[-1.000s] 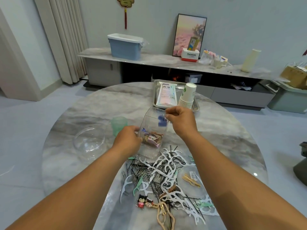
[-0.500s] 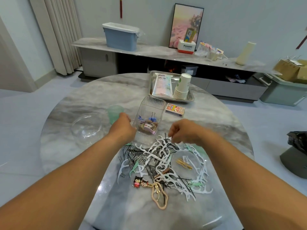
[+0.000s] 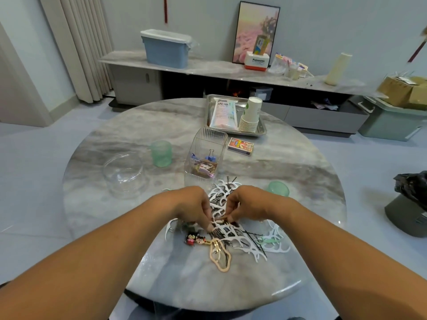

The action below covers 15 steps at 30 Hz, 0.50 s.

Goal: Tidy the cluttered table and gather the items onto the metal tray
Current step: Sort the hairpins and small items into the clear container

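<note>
"Panasonic" is printed in dark letters on the white face of a small red-and-white box (image 3: 257,61) standing on the long sideboard (image 3: 208,68); print on the packet (image 3: 225,113) and the matchbox-like box (image 3: 240,146) is too small to read

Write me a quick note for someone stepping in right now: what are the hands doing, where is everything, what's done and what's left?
Left hand and right hand: both picking in the pile of floss picks and hairpins; the right pinches a small piece, the left's hold is unclear.
Done: a packet and a stack of paper cups lie on the metal tray.
Left on the table: the ribbed clear container with clips, a matchbox, a green cup, a clear bowl, and the pile.
</note>
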Each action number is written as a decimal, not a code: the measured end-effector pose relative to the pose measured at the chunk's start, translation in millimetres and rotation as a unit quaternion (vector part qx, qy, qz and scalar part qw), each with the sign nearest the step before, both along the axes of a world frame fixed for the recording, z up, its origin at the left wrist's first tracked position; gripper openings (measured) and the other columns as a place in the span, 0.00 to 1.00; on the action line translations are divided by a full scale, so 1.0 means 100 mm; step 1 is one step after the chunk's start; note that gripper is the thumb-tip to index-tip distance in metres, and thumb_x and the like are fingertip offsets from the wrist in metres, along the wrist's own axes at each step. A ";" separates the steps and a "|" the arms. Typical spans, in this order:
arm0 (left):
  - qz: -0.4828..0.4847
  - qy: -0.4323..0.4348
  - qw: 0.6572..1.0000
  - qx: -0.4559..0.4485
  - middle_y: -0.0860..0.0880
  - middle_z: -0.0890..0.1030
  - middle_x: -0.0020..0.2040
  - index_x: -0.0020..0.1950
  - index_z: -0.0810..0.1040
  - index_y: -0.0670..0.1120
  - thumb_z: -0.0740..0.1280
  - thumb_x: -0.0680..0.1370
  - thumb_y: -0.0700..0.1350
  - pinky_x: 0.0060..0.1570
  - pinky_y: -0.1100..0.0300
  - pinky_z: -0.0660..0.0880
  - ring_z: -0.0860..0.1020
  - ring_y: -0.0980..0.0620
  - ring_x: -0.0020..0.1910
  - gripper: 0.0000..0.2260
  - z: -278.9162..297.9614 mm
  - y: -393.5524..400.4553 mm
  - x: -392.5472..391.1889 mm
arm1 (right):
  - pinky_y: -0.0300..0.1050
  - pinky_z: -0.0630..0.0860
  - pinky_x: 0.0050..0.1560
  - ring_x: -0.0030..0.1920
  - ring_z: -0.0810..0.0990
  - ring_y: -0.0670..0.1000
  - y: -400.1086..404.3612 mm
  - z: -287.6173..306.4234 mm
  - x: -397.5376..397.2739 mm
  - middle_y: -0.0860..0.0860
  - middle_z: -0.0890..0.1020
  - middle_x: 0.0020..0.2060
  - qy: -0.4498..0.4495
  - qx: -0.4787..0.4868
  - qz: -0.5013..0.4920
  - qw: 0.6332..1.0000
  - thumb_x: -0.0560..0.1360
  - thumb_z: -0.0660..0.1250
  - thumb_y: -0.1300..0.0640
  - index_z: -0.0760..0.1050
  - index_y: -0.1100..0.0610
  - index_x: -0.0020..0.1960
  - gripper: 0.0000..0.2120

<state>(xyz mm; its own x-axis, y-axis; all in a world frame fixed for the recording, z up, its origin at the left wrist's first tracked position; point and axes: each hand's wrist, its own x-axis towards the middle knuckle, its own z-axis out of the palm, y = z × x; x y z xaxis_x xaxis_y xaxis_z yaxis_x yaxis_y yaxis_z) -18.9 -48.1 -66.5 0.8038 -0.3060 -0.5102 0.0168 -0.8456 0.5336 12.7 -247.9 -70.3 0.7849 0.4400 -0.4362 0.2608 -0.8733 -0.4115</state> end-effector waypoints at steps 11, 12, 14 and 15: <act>-0.136 -0.097 0.976 0.142 0.58 0.80 0.43 0.48 0.81 0.54 0.80 0.67 0.51 0.36 0.61 0.69 0.78 0.54 0.44 0.14 -0.08 -0.19 -0.26 | 0.50 0.85 0.45 0.38 0.86 0.48 -0.18 0.20 0.10 0.51 0.86 0.38 -0.062 0.066 -0.047 0.995 0.72 0.76 0.65 0.79 0.59 0.44 0.06; -0.135 -0.106 0.975 0.143 0.58 0.78 0.41 0.47 0.81 0.54 0.79 0.68 0.49 0.35 0.61 0.69 0.77 0.55 0.43 0.11 -0.10 -0.19 -0.25 | 0.50 0.85 0.46 0.39 0.87 0.48 -0.19 0.19 0.10 0.51 0.86 0.38 -0.058 0.074 -0.052 0.994 0.73 0.76 0.64 0.79 0.60 0.44 0.06; -0.122 -0.114 0.976 0.138 0.59 0.77 0.38 0.45 0.82 0.53 0.78 0.70 0.47 0.37 0.61 0.70 0.76 0.56 0.41 0.08 -0.11 -0.15 -0.23 | 0.49 0.85 0.46 0.41 0.87 0.49 -0.21 0.19 0.10 0.53 0.86 0.41 -0.052 0.097 -0.066 0.992 0.74 0.76 0.62 0.77 0.60 0.44 0.07; -0.113 -0.115 0.978 0.133 0.60 0.77 0.38 0.45 0.81 0.53 0.78 0.71 0.47 0.38 0.60 0.71 0.76 0.56 0.41 0.08 -0.10 -0.12 -0.21 | 0.49 0.85 0.46 0.42 0.87 0.50 -0.22 0.20 0.10 0.54 0.86 0.44 -0.048 0.114 -0.076 0.989 0.75 0.75 0.63 0.77 0.60 0.45 0.07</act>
